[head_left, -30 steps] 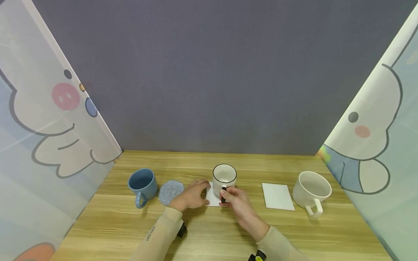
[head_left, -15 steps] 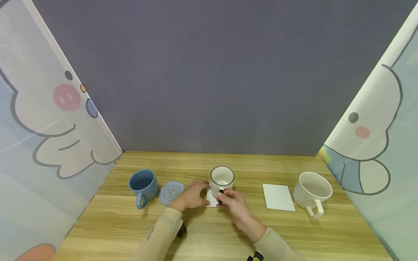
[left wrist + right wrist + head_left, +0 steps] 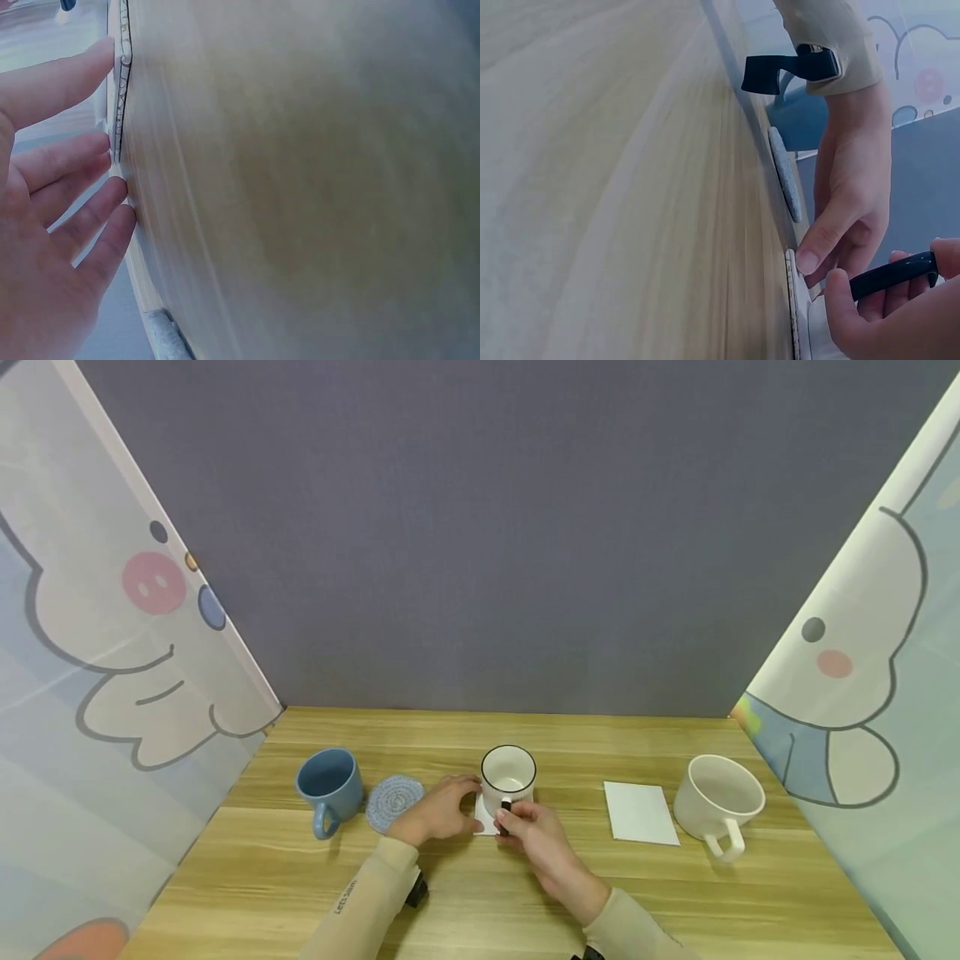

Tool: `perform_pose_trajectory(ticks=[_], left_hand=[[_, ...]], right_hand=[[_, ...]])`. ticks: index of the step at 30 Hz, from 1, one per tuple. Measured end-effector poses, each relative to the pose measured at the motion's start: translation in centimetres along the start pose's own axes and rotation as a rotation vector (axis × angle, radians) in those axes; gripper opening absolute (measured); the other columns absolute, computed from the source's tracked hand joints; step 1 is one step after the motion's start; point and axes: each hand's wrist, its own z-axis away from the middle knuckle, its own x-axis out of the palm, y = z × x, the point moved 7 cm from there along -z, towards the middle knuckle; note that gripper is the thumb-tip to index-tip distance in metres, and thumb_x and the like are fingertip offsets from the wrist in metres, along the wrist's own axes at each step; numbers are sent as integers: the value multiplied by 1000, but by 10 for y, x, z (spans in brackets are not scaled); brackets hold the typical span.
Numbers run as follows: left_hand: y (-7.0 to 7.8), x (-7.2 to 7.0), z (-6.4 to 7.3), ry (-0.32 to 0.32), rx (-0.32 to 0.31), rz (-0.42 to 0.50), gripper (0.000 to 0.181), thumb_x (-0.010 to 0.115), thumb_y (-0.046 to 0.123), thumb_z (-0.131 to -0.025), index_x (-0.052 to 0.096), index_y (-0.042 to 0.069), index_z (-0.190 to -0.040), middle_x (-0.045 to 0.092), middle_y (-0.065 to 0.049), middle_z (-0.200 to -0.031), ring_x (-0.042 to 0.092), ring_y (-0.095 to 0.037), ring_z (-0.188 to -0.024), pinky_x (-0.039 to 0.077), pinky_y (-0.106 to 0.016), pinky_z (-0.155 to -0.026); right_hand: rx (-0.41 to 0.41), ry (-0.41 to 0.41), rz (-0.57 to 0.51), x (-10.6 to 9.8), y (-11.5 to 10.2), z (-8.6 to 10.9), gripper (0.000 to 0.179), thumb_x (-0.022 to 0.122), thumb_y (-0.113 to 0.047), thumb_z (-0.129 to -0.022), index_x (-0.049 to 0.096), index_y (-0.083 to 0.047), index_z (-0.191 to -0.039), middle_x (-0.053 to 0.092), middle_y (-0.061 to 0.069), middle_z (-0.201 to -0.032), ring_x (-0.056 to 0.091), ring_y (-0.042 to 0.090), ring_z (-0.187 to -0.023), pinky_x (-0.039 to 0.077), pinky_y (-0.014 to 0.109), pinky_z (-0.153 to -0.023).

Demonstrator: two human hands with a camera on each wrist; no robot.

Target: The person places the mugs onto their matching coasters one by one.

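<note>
A white mug (image 3: 508, 770) with a dark rim and black handle stands on a square white coaster (image 3: 486, 820) in the head view, covering much of it. My right hand (image 3: 546, 850) pinches the handle (image 3: 892, 276) between thumb and fingers. Left of the mug, my left hand (image 3: 441, 810) has its thumb and fingertips at the coaster's left side. The left wrist view shows those fingers (image 3: 97, 225) spread and fairly straight, with the thumb close to the coaster's edge (image 3: 124, 82). Whether the left fingertips also touch the mug cannot be told.
On the left stand a blue mug (image 3: 330, 787) and a round blue-grey knitted coaster (image 3: 393, 802). To the right lie another square white coaster (image 3: 641, 812) and a larger white mug (image 3: 708, 802). A grey panel (image 3: 480, 543) rises behind the wooden table (image 3: 480, 902).
The right hand and the dark-rimmed mug have moved slightly left and toward the person over the coaster. The left hand has stayed in place.
</note>
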Motion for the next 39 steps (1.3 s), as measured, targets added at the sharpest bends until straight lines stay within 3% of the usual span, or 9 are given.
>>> perform_pose_trajectory(ticks=[9,14,18,26,33,39], left_hand=[[0,0,-2,15,24,-17,59,80,34,-74,60,10,-125,48,-7,-140,43,-30,-128,37,-47,-105],[2,0,-2,24,39,-21,60,80,33,-73,60,9,-125,50,-8,-139,44,-31,-127,37,-46,-105],[2,1,-2,20,39,-22,63,81,32,-73,59,7,-126,49,-10,-139,44,-32,-127,36,-46,-105],[3,1,-1,7,35,-23,63,81,32,-73,58,6,-126,48,-11,-140,43,-33,-128,35,-46,-106],[4,1,-1,12,43,-16,64,81,31,-73,57,4,-127,48,-13,-139,43,-34,-128,35,-48,-106],[3,1,-2,24,49,-27,63,81,31,-73,58,5,-126,49,-12,-139,44,-34,-127,36,-46,-106]], right_hand=[[-9,-44,80,-1,-2,4,25,59,-12,-94,56,12,-99,62,12,-94,61,23,-91,52,46,-88],[-64,-97,265,-10,-8,8,35,62,-24,-93,61,9,-106,63,13,-101,62,26,-96,52,45,-87],[-118,-101,417,-27,-14,17,32,62,-25,-93,64,3,-107,65,14,-103,63,30,-94,54,43,-81],[-148,-107,596,-61,-29,32,35,60,-26,-94,63,4,-112,66,14,-104,64,27,-91,56,37,-76],[-211,-10,858,-86,-61,45,28,61,-34,-93,67,-9,-105,67,-2,-97,61,16,-89,51,27,-72],[-273,55,930,-101,-84,52,16,63,-29,-92,68,-15,-100,67,-6,-94,62,11,-87,51,27,-71]])
